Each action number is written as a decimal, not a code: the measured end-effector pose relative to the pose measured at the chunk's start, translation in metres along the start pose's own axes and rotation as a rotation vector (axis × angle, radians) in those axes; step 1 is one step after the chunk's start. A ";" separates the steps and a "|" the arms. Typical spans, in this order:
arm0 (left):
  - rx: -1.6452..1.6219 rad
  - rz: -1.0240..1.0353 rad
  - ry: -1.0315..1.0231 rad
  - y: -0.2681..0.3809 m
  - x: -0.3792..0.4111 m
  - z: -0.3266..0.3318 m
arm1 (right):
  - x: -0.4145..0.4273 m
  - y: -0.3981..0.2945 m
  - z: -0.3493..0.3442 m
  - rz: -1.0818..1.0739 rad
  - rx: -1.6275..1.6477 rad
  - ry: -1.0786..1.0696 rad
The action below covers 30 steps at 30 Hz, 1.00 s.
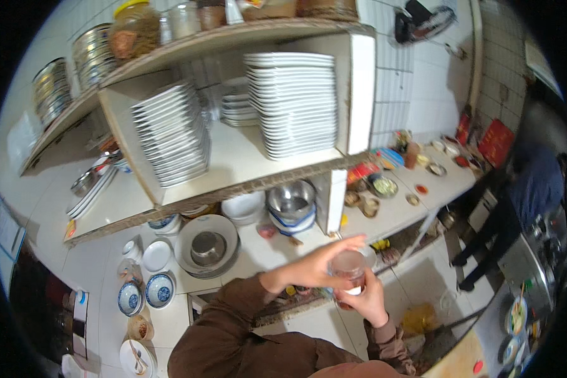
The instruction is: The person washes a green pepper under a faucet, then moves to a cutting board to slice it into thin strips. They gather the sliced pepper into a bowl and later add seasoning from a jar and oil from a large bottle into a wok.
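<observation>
In front of my chest is a clear jar [347, 262] with reddish-brown contents and a pale label. Around its upper part curves my left hand [319, 265], thumb on the near side and fingers stretched over the far side. My right hand [369, 298] grips the jar's body lower down, by the label. Whether a lid sits on the jar cannot be made out.
A shelf unit [245, 165] holds stacks of white plates [297, 108]. Below stand a large bowl [186, 236], a steel bowl [291, 201] and blue-patterned bowls [160, 290]. Small seasoning dishes [383, 185] line the right counter. A person [524, 189] stands at the far right.
</observation>
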<state>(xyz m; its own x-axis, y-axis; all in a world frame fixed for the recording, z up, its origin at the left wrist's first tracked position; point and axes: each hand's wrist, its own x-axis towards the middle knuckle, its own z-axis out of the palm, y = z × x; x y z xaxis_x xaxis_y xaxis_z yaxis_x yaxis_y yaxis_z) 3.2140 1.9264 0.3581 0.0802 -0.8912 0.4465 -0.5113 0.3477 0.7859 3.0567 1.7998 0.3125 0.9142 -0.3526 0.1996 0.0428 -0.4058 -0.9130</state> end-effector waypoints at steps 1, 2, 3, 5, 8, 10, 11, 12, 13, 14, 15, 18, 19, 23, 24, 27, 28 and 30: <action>0.163 -0.021 0.053 0.006 -0.001 0.005 | 0.003 0.001 0.006 -0.079 0.095 0.022; 0.216 -0.077 0.103 0.005 -0.004 0.011 | 0.005 0.013 0.013 -0.127 0.115 -0.005; 0.272 -0.135 0.155 0.006 -0.007 0.013 | 0.010 0.022 0.019 -0.178 0.141 -0.033; 0.272 -0.124 0.212 0.015 -0.008 0.008 | 0.014 0.013 0.022 -0.093 0.334 -0.104; 0.113 -0.034 0.229 0.015 -0.013 -0.008 | 0.025 0.019 0.032 0.059 0.726 -0.306; 0.140 0.022 0.245 0.019 -0.015 -0.020 | 0.037 0.010 0.035 0.045 0.737 -0.380; 0.121 -0.007 0.252 0.025 -0.017 -0.027 | 0.046 0.004 0.037 0.020 0.726 -0.421; 0.107 -0.025 0.261 0.037 -0.018 -0.035 | 0.056 -0.005 0.036 -0.015 0.708 -0.464; 0.087 -0.050 0.269 0.045 -0.019 -0.045 | 0.066 -0.021 0.035 -0.114 0.622 -0.459; 0.057 -0.089 0.211 0.054 -0.019 -0.059 | 0.075 -0.045 0.033 -0.216 0.536 -0.451; 0.139 0.008 0.230 0.067 -0.019 -0.076 | 0.088 -0.066 0.032 -0.321 0.452 -0.445; 0.500 0.208 0.335 0.131 -0.021 -0.137 | 0.125 -0.156 0.003 -0.430 0.229 -0.534; 0.700 0.232 0.399 0.160 -0.021 -0.164 | 0.148 -0.175 -0.008 -0.782 -0.026 -0.351; 0.999 0.462 1.035 0.241 -0.025 -0.272 | 0.222 -0.320 -0.024 -0.928 0.072 -0.078; 0.930 0.487 1.101 0.258 -0.022 -0.291 | 0.247 -0.357 -0.023 -1.066 0.109 -0.019; 1.562 0.382 1.241 0.302 -0.013 -0.352 | 0.335 -0.442 -0.023 -1.254 -0.129 0.302; 1.728 0.374 1.223 0.307 -0.008 -0.374 | 0.347 -0.460 -0.012 -1.101 -0.278 0.398; 1.985 0.305 1.141 0.319 -0.005 -0.404 | 0.364 -0.487 0.017 -0.925 -0.519 0.511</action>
<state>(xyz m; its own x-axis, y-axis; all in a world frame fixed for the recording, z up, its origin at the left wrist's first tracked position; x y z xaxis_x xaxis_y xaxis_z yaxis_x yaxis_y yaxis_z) 3.3965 2.1598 0.7794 -0.2184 -0.1692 0.9611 -0.4518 -0.8554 -0.2533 3.3758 1.8831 0.8234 0.3485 0.0072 0.9373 0.3282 -0.9376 -0.1149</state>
